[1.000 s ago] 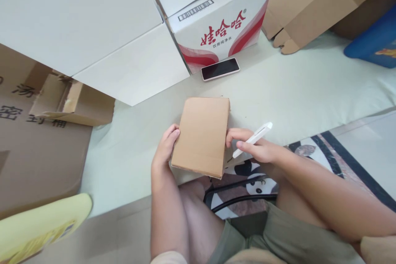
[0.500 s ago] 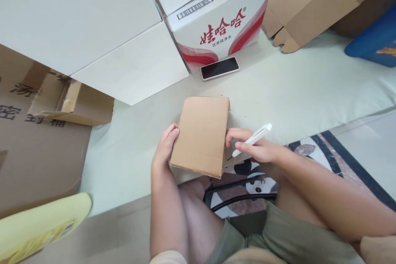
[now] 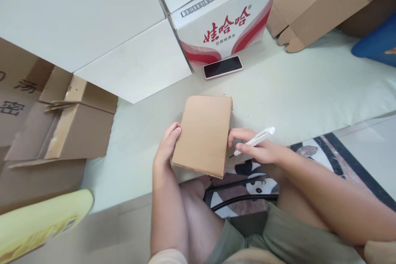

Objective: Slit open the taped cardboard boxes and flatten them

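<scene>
We see a small, flat, closed brown cardboard box (image 3: 202, 134), its long side running toward 1 o'clock. Just beside it at 3 o'clock is a slim white plastic tool (image 3: 255, 140), slanting toward 2 o'clock.

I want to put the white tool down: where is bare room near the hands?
Widest: the mat right of the box, between the phone, the brown carton and the rug, just beyond the right hand holding the tool. Narrower: between the left hand and the open carton. Crowded at the back, with white boxes.

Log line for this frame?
left hand: grips small cardboard box | right hand: holds white pen-shaped tool at box's right edge | phone: lies behind
</scene>
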Demonstrator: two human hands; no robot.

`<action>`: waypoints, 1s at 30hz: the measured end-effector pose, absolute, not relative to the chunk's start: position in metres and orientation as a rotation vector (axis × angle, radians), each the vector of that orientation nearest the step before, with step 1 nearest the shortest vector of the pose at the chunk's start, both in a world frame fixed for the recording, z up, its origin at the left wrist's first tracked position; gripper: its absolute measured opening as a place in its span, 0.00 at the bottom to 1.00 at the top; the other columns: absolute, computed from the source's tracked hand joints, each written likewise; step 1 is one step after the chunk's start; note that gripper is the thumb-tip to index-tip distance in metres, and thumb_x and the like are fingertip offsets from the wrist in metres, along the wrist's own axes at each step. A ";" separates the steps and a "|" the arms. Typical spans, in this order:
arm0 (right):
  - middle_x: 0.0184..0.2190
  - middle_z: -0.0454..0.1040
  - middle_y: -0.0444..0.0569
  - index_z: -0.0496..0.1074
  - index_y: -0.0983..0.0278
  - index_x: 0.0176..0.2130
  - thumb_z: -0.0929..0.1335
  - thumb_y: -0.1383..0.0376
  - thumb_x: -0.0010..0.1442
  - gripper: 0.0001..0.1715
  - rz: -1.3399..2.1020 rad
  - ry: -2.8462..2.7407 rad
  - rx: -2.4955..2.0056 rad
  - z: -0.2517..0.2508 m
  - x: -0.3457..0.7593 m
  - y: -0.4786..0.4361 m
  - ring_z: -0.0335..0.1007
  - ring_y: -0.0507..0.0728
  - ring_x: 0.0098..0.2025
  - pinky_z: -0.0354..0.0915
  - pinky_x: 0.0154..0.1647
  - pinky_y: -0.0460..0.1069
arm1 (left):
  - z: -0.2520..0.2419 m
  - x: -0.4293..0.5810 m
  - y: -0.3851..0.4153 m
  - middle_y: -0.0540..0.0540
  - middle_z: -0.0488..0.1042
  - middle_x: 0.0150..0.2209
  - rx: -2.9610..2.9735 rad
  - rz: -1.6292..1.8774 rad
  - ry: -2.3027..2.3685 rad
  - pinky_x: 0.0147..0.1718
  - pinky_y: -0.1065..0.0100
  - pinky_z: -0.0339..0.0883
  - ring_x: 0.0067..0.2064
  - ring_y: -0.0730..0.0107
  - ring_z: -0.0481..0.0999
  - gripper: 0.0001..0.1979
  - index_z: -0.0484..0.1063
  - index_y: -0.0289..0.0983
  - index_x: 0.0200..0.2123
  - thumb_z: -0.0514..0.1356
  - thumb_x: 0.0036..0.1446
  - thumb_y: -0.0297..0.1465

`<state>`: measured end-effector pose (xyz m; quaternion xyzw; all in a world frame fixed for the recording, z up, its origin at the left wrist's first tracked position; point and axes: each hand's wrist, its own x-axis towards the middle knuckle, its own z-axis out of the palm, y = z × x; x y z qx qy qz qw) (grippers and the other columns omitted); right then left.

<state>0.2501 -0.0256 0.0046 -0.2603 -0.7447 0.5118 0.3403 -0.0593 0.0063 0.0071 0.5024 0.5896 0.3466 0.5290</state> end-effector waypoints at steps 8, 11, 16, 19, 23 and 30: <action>0.34 0.71 0.49 0.65 0.63 0.37 0.56 0.44 0.72 0.28 1.343 -1.950 -0.684 0.005 0.251 -0.026 0.67 0.55 0.36 0.63 0.40 0.51 | 0.006 -0.059 0.006 0.47 0.74 0.34 1.196 0.826 1.405 0.32 0.64 0.65 0.32 0.65 0.71 0.18 0.72 0.39 0.35 0.62 0.57 0.49; 0.34 0.72 0.50 0.65 0.63 0.37 0.57 0.45 0.72 0.27 1.355 -1.947 -0.696 0.006 0.251 -0.026 0.67 0.56 0.36 0.63 0.40 0.51 | 0.007 -0.058 0.007 0.45 0.76 0.37 1.203 0.825 1.388 0.34 0.63 0.68 0.36 0.63 0.74 0.18 0.74 0.39 0.39 0.61 0.58 0.49; 0.34 0.72 0.50 0.65 0.63 0.37 0.57 0.45 0.72 0.26 1.386 -1.958 -0.699 0.007 0.252 -0.026 0.67 0.56 0.36 0.64 0.40 0.51 | 0.009 -0.057 0.006 0.43 0.78 0.43 1.204 0.807 1.355 0.38 0.61 0.70 0.41 0.58 0.77 0.20 0.74 0.40 0.45 0.60 0.59 0.48; 0.34 0.72 0.50 0.65 0.63 0.37 0.57 0.45 0.72 0.27 1.387 -1.949 -0.695 0.007 0.251 -0.025 0.67 0.56 0.36 0.63 0.40 0.51 | 0.008 -0.056 0.006 0.43 0.78 0.43 1.207 0.814 1.354 0.40 0.61 0.70 0.42 0.58 0.77 0.19 0.74 0.40 0.45 0.59 0.61 0.47; 0.33 0.71 0.49 0.64 0.63 0.36 0.56 0.43 0.71 0.28 1.391 -1.944 -0.698 0.005 0.251 -0.025 0.66 0.55 0.35 0.63 0.39 0.51 | 0.008 -0.056 0.006 0.43 0.77 0.41 1.195 0.822 1.365 0.39 0.60 0.69 0.41 0.59 0.76 0.19 0.75 0.39 0.44 0.60 0.60 0.48; 0.33 0.71 0.50 0.65 0.63 0.36 0.57 0.43 0.71 0.28 1.414 -1.922 -0.697 0.003 0.251 -0.026 0.67 0.55 0.36 0.63 0.39 0.51 | 0.005 -0.054 0.005 0.42 0.77 0.42 1.170 0.831 1.398 0.41 0.58 0.70 0.42 0.56 0.76 0.21 0.74 0.41 0.45 0.59 0.61 0.51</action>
